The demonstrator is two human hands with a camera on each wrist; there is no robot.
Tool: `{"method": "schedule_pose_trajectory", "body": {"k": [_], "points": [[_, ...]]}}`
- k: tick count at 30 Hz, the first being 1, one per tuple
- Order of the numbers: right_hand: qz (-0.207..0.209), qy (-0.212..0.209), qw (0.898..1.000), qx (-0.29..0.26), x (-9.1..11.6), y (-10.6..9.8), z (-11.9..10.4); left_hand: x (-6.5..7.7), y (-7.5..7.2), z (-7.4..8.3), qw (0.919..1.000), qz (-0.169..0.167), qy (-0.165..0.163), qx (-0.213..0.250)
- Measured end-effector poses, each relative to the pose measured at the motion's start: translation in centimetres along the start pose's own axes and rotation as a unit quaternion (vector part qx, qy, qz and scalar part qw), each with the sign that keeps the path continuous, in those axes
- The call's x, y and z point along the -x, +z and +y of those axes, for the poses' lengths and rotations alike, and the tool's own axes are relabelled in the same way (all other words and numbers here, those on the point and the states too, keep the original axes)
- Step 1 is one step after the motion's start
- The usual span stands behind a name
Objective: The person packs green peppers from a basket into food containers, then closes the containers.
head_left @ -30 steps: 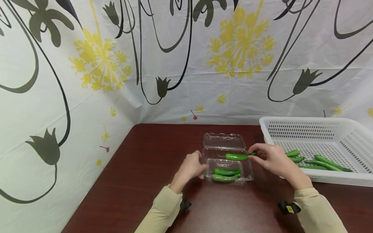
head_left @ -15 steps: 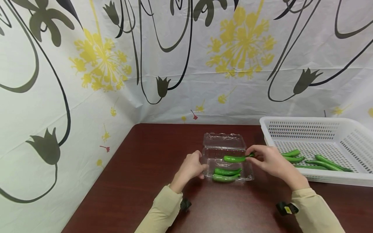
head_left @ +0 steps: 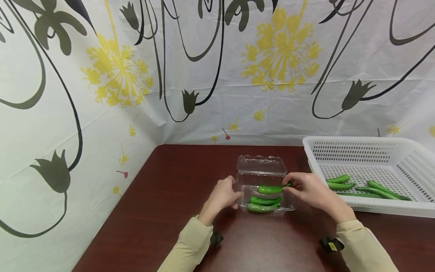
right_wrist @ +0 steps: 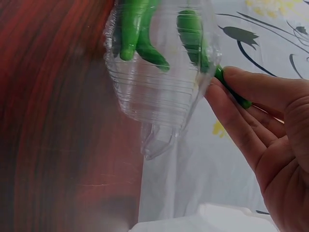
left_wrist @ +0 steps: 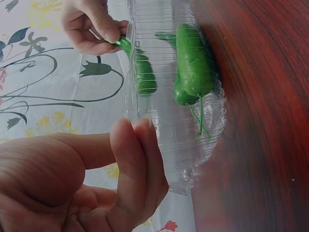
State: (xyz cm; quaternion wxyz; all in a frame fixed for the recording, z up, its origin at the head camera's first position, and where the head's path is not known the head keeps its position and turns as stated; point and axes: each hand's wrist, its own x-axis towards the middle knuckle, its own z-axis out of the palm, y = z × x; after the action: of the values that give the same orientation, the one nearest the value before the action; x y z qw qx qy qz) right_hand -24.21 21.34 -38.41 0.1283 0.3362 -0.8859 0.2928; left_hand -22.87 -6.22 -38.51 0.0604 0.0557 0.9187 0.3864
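Note:
A clear plastic clamshell container [head_left: 290, 202] sits on the table with its lid raised at the back. My left hand [head_left: 221, 193] pinches its left edge between thumb and fingers; in the left wrist view the fingertips [left_wrist: 147, 130] are at the rim. Two green peppers [head_left: 265, 201] lie side by side near the container's front. My right hand [head_left: 310, 189] pinches another green pepper [head_left: 270, 189] at its stem end. That pepper is level, its body inside the container behind the two others. The right wrist view shows its stem [right_wrist: 236, 94] between thumb and fingers.
A white perforated basket [head_left: 391, 210] stands to the right, with several green peppers [head_left: 378, 192] in it, partly behind the right hand. The dark red wooden table [head_left: 163, 196] ends at a patterned white cloth [head_left: 204, 128] at the back and left.
My right hand has moved left and slightly toward me, lowering the held pepper closer to the two in the container. The left hand stays at the container's edge.

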Motion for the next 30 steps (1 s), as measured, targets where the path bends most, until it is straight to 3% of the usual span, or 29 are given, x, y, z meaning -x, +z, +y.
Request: {"method": "schedule_pose_trajectory", "body": {"k": [11, 30], "points": [[-0.029, 0.019, 0.999, -0.005, -0.1, 0.8, -0.2, -0.1, 0.1, -0.1, 1.0000, -0.002, -0.001, 0.001], [-0.031, -0.002, 1.000, 0.001, -0.3, 1.5, -0.3, -0.2, 0.0, -0.1, 1.0000, 0.004, 0.008, 0.001]]}}
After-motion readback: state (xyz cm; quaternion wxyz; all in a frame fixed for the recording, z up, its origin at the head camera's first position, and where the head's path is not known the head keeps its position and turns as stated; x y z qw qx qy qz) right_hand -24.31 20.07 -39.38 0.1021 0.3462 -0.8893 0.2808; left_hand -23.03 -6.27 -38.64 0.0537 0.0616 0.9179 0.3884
